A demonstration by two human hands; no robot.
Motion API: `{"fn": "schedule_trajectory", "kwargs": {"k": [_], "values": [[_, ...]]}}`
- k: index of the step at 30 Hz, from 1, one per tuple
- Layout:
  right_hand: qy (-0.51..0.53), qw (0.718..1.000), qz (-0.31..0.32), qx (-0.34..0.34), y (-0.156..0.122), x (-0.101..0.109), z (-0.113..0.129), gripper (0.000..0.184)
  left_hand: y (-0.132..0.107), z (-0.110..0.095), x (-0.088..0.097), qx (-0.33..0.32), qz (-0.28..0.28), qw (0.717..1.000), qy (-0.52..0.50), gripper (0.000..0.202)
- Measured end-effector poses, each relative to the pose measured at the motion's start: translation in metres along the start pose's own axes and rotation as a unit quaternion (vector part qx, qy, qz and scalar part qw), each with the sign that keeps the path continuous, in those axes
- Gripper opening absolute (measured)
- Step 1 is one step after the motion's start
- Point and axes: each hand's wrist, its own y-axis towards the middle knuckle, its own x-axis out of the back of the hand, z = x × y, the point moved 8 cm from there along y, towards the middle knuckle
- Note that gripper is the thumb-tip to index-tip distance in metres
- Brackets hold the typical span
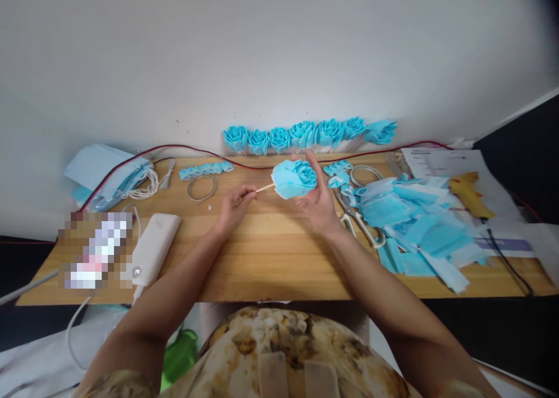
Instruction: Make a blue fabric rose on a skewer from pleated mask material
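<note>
A light blue rose (293, 180), folded from what looks like thin mask fabric, is held sideways above the middle of the table. Its thin wooden stick (264, 187) points left, and my left hand (237, 207) pinches the stick's end. Around the petals on the other side curves my right hand (322, 205), thumb below the bloom and fingers behind it, partly hidden. White-handled scissors (365, 226) lie just right of that hand. Folded blue strips (206, 170) and a ring of tape or wire (201, 187) lie beyond my left hand.
Several finished blue roses (303, 134) stand along the wall. Cut blue fabric pieces (419, 217) are heaped at right, near a yellow glue gun (471, 195) on paper. At left are a white power bank (156, 249), a blurred-out device and stacked blue sheets (107, 168). A red-black cable (174, 146) runs along the back.
</note>
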Motion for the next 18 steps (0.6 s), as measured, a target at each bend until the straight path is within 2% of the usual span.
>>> {"fn": "schedule_trajectory", "kwargs": {"k": [4, 15, 18], "values": [[-0.01, 1.0, 0.003, 0.002, -0.0019, -0.0008, 0.0026, 0.108, -0.0004, -0.0004, -0.0027, -0.001, 0.011, 1.0, 0.006, 0.024], [-0.028, 1.0, 0.002, 0.009, -0.0038, -0.0013, 0.005, 0.103, -0.0011, 0.0017, -0.0038, -0.003, 0.01, 1.0, 0.008, 0.026], [-0.018, 0.999, 0.013, 0.023, -0.0056, -0.0026, 0.0061, 0.092, -0.0012, -0.0029, -0.0039, -0.025, 0.012, 0.999, 0.024, 0.023]]}}
